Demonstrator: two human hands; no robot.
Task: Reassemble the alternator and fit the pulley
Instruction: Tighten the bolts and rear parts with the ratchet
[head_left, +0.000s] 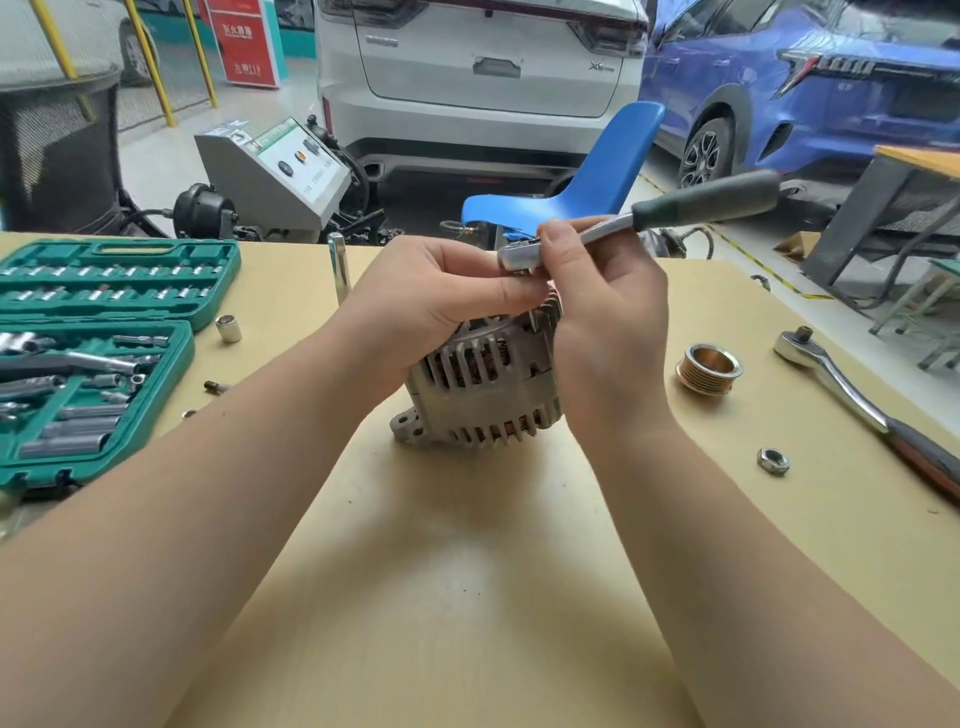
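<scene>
Steadying the alternator (480, 384) on the table (467, 571), the left hand (431, 296) curled over its top, fingertips pinching beneath the head of a small ratchet (639, 221). The right hand (597, 291) pinched that head too, its dark handle jutting away to the right. Well right of both grips lay the pulley (709, 369) and a nut (773, 461), unfitted. Held so lightly, the ratchet could probably slip off whatever fastener sat hidden underneath.

Dull, rough-cast grey metal alternator (480, 387) with coppery windings behind its slots. Polished chrome ratchet (649, 221) with a matt dark rubbery handle. Shiny brass-toned pulley (709, 368). Smooth, matt tan wooden table (467, 571). Teal plastic socket case (111, 280).
</scene>
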